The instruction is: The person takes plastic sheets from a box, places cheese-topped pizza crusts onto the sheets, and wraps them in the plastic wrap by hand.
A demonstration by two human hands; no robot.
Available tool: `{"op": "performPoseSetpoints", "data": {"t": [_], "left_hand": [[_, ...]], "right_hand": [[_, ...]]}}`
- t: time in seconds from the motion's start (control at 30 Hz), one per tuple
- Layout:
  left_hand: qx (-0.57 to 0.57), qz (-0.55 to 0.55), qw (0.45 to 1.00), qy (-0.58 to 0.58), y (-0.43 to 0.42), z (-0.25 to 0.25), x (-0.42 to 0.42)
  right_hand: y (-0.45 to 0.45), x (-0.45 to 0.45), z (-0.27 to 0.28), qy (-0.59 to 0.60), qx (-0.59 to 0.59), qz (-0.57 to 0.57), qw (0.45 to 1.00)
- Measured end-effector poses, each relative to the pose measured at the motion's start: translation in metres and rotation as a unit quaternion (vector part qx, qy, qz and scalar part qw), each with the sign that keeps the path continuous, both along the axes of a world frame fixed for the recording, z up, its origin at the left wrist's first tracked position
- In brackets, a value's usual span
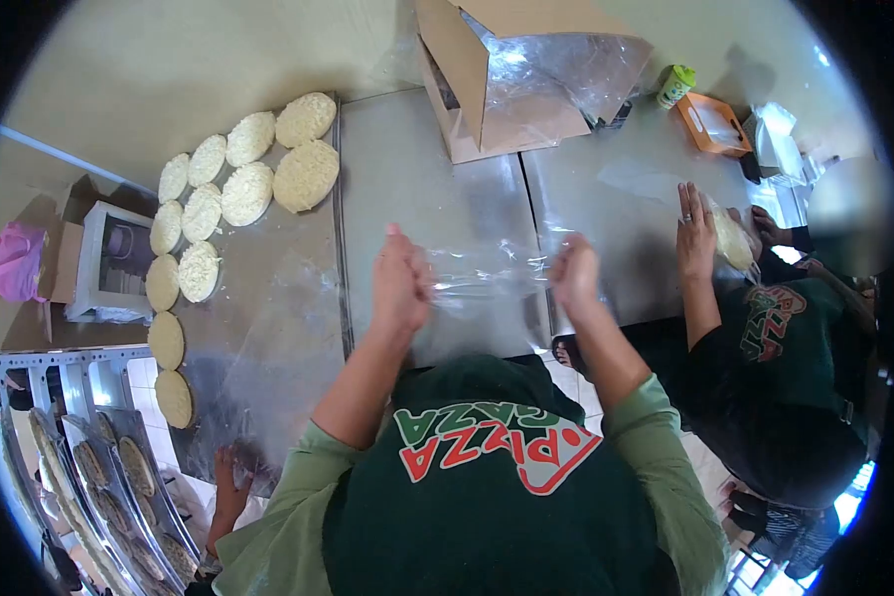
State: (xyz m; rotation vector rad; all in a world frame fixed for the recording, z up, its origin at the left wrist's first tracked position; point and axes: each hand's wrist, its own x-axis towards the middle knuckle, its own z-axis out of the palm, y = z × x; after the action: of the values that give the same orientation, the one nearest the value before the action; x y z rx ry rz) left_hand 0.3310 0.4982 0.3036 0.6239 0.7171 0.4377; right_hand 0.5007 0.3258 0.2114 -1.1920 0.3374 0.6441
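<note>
A thin clear plastic bag (487, 281) is stretched between my two hands above the metal table. My left hand (401, 286) is closed on one side of it, with the thumb pointing up. On the opposite side, my right hand (575, 273) grips the plastic in a closed fist, slightly blurred. Glare on the plastic hides its exact edges. Both forearms reach out over the near edge of the table (407, 189).
Cheese-topped pizza bases (246, 194) stand in rows at the left. An open cardboard box (526, 89) holds clear plastic at the back. At right, a co-worker's hand (697, 233) touches a bagged pale item (733, 240). Another person's hand (230, 487) is lower left, near racked trays (119, 497).
</note>
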Motion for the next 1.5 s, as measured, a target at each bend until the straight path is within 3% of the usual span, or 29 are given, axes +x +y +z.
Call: {"op": "performPoseSetpoints", "data": {"t": [0.1,0.13,0.17,0.2,0.23,0.33,0.37,0.4,0.43,0.5,0.57,0.67,0.77,0.87,0.9,0.93,1.0,1.07,1.1,1.27,1.3,1.4,1.47,1.5], "left_hand": [[-0.001,0.005,0.999,0.041,0.019,-0.055,0.001],[0.052,0.002,0.994,0.098,0.012,-0.070,0.003],[0.107,-0.001,0.982,0.153,0.002,-0.084,0.007],[0.162,-0.003,0.965,0.204,-0.004,-0.097,0.013],[0.187,-0.027,0.955,0.227,-0.006,-0.112,0.016],[0.306,-0.057,0.903,0.297,-0.008,-0.162,0.012],[0.378,-0.037,0.870,0.314,-0.005,-0.180,0.016],[0.448,-0.016,0.832,0.328,-0.005,-0.190,0.020],[0.586,-0.009,0.744,0.320,-0.015,-0.167,0.027],[0.812,0.006,0.513,0.278,-0.046,-0.095,0.051],[0.735,-0.243,0.617,0.142,-0.058,-0.133,0.058],[0.746,-0.358,0.511,0.232,-0.092,-0.148,0.069],[0.736,-0.419,0.444,0.293,-0.099,-0.122,0.069],[0.715,-0.469,0.405,0.325,-0.096,-0.108,0.069],[0.737,-0.439,0.416,0.301,-0.092,-0.113,0.067],[0.758,-0.409,0.426,0.277,-0.086,-0.125,0.061],[0.773,-0.370,0.456,0.241,-0.076,-0.150,0.053],[0.761,-0.342,0.502,0.229,-0.067,-0.165,0.047],[0.748,-0.369,0.491,0.251,-0.064,-0.160,0.045],[0.683,-0.524,0.405,0.308,-0.045,-0.101,0.045],[0.697,-0.483,0.437,0.299,-0.034,-0.106,0.039],[0.699,-0.180,0.606,0.335,0.032,-0.093,0.016],[0.605,0.127,0.729,0.295,0.110,-0.099,-0.023],[0.430,0.244,0.812,0.312,0.160,-0.120,-0.048]], "right_hand": [[-0.030,0.017,-0.015,-0.007,-0.089,0.065,0.994],[-0.044,0.024,-0.030,-0.169,-0.219,0.048,0.960],[-0.061,0.035,-0.052,-0.323,-0.340,0.030,0.883],[-0.072,0.045,-0.065,-0.464,-0.446,0.011,0.765],[-0.079,0.040,-0.031,-0.346,-0.453,0.069,0.819],[-0.107,0.055,-0.050,-0.390,-0.507,0.120,0.759],[-0.113,0.057,-0.050,-0.386,-0.481,0.109,0.780],[-0.115,0.059,-0.048,-0.378,-0.488,0.114,0.779],[-0.114,0.058,-0.045,-0.370,-0.494,0.119,0.778],[-0.117,0.060,-0.048,-0.356,-0.503,0.140,0.775],[-0.119,0.064,-0.053,-0.347,-0.507,0.172,0.770],[-0.121,0.072,-0.036,-0.324,-0.540,0.236,0.740],[-0.144,0.093,-0.033,-0.345,-0.587,0.286,0.675],[-0.160,0.098,-0.032,-0.420,-0.628,0.191,0.627],[-0.157,0.094,-0.028,-0.457,-0.614,0.179,0.618],[-0.140,0.076,-0.022,-0.579,-0.511,0.163,0.613],[-0.118,0.046,-0.015,-0.585,-0.406,0.247,0.657],[-0.112,0.033,-0.030,-0.605,-0.456,0.262,0.598],[-0.108,0.028,-0.038,-0.615,-0.478,0.270,0.566],[-0.118,0.032,-0.047,-0.570,-0.512,0.332,0.550],[-0.117,0.035,-0.045,-0.578,-0.484,0.332,0.566],[-0.111,0.037,-0.028,-0.520,-0.438,0.341,0.650],[-0.110,0.037,-0.027,-0.566,-0.493,0.313,0.582],[-0.107,0.036,-0.023,-0.567,-0.506,0.307,0.572]]}}
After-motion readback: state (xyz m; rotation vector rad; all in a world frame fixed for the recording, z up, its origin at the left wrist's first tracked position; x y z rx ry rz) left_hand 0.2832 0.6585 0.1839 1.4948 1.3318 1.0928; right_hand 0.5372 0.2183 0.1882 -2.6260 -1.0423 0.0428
